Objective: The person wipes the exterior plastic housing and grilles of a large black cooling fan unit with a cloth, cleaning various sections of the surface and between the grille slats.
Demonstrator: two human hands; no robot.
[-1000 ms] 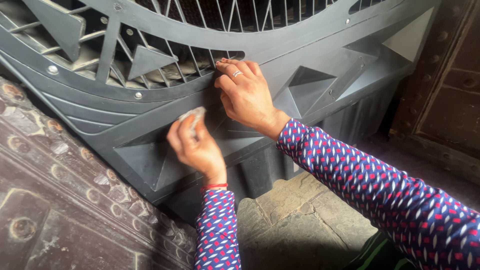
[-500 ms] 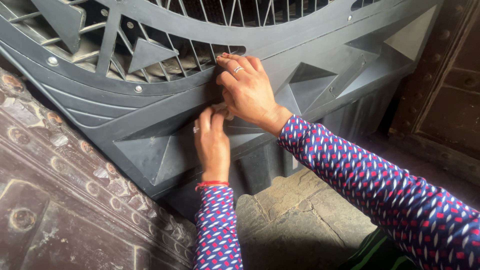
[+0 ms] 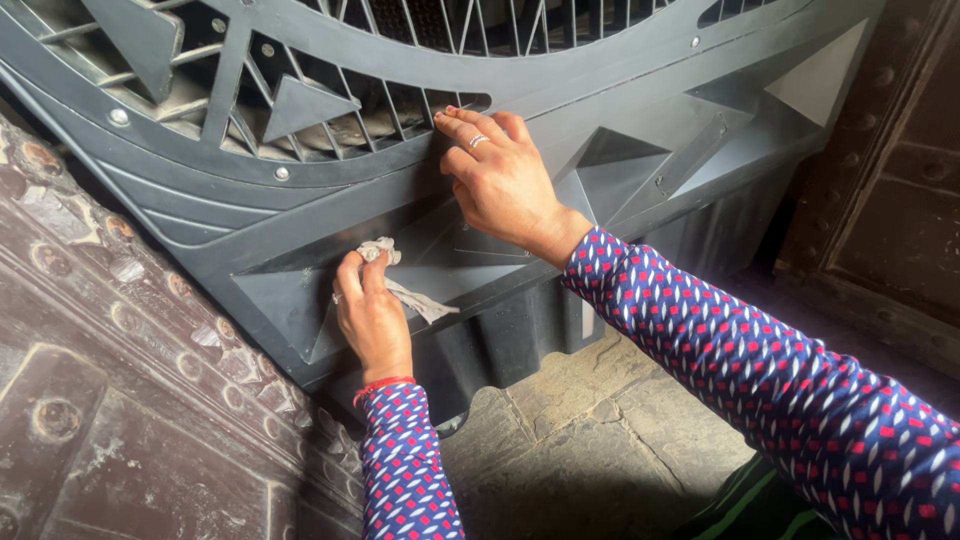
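The left hand (image 3: 370, 318) is pinching a crumpled grey-white rag (image 3: 400, 280) against the dark grey moulded plastic grille panel (image 3: 640, 110); the right hand (image 3: 500, 185) is resting open, fingers gripping its slats.

Soft, even daylight falls on the dark grey cooler panel (image 3: 640, 90), which shows a faint sheen and no harsh glare; below it the stone floor (image 3: 600, 440) sinks into shadow; focus stays sharp
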